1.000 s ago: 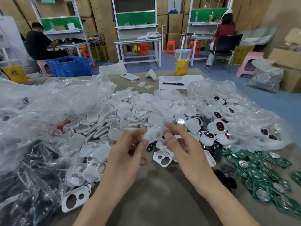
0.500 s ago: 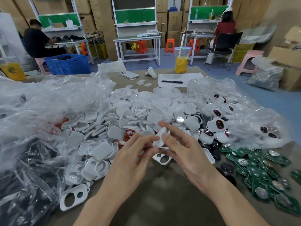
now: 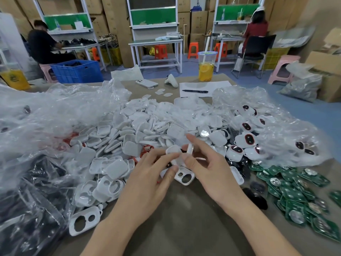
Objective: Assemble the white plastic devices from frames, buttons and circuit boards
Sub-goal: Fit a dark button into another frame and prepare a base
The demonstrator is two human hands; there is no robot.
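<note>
Above the middle of the brown bench (image 3: pixel 184 228), near its front edge, we see both hands raised and meeting. The left hand (image 3: pixel 147 178) curls its fingertips and thumb round a white rounded plastic shell (image 3: pixel 172 151). The right hand (image 3: pixel 208 169) pinches a thin white plastic piece (image 3: pixel 190 149), seen edge-on, between thumb and forefinger, with its other fingers spread loosely. The two parts sit just beside each other; blur keeps us from telling whether they touch.

Directly under the hands a white plastic frame with two round holes (image 3: pixel 184 177) lies on the bench. A second white two-hole frame (image 3: pixel 85 220) lies towards the front left. Behind the hands a heap of white plastic covers (image 3: pixel 147 122) fills the middle of the bench. Towards the right edge, white devices with dark red-ringed buttons (image 3: pixel 247 139) rest partly under a crumpled clear plastic bag (image 3: pixel 287 137), and green circuit boards (image 3: pixel 295 191) spread along the front right. A clear cup of yellow drink (image 3: pixel 205 67) stands at the far edge.
</note>
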